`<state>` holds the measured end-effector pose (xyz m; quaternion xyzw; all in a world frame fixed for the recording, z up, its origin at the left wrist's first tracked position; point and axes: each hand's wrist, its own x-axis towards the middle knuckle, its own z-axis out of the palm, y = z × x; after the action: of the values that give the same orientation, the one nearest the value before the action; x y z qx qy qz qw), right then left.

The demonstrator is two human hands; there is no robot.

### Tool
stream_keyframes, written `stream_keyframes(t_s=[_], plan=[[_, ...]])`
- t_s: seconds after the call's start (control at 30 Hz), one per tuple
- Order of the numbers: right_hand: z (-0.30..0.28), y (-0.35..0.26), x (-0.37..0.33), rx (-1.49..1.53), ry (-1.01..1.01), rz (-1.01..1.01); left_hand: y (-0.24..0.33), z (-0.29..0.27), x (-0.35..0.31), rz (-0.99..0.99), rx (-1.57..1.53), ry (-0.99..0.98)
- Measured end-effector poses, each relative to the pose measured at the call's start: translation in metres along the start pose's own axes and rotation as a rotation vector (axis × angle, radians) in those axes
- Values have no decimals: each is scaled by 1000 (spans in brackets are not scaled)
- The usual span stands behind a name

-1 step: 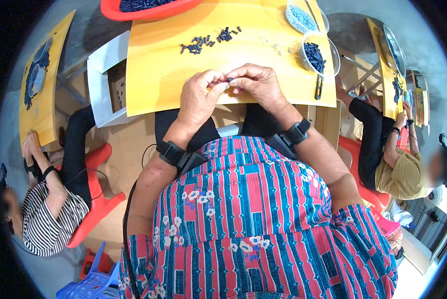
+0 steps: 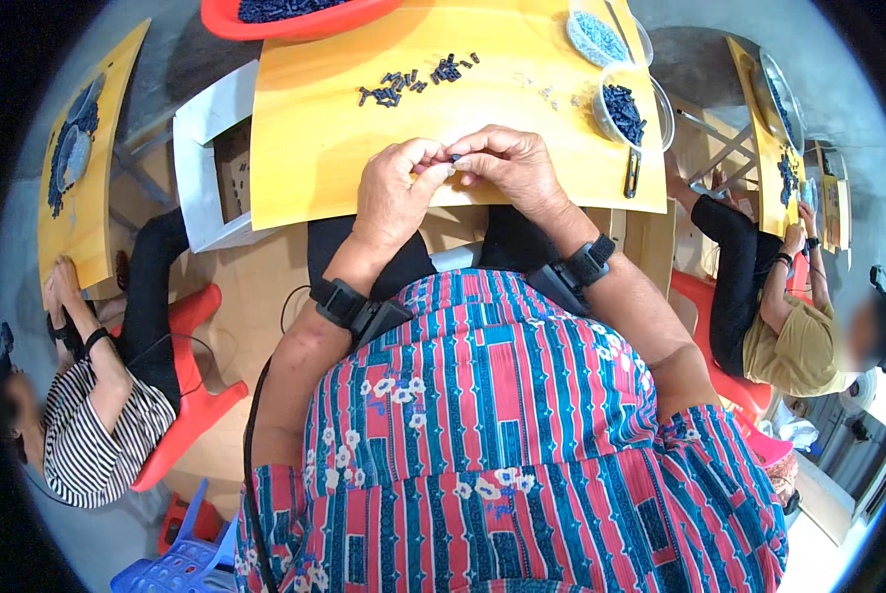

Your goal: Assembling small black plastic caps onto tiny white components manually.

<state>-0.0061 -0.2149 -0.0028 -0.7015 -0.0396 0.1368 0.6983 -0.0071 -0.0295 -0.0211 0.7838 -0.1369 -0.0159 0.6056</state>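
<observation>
Close together above the near edge of the yellow table [image 2: 309, 148], my left hand [image 2: 393, 188] and my right hand [image 2: 517, 173] meet fingertip to fingertip. Both pinch a small dark piece [image 2: 456, 158], mostly covered by my fingers. Beyond them lie loose short black parts [image 2: 388, 91] in a scattered heap. Tiny clear pieces [image 2: 549, 97] are spread farther right. A clear round tub [image 2: 621, 114] of black parts stands at the right, with a slim black tool [image 2: 632, 175] beside it. Behind that is another tub [image 2: 595, 38] of light blue bits.
A red basin [image 2: 309, 28] of dark parts sits at the far left of the table. An open white box [image 2: 194, 183] adjoins the left edge. Co-workers sit at yellow tables on both sides, on red chairs [image 2: 201, 395]. A blue plastic stool [image 2: 181, 558] stands lower left.
</observation>
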Motion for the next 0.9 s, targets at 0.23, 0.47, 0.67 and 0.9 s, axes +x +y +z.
stream_keyframes(t_s=[0.23, 0.47, 0.67, 0.9], plan=[[-2, 2, 1, -60, 7, 63, 2, 3, 2, 34, 92, 17], [-3, 4, 0, -114, -3, 152, -6, 5, 3, 181, 424, 76], [-9, -2, 3, -78, -27, 216, -2, 6, 0, 153, 426, 88], [-10, -10, 7, -118, -67, 283, -2, 6, 0, 245, 463, 114]])
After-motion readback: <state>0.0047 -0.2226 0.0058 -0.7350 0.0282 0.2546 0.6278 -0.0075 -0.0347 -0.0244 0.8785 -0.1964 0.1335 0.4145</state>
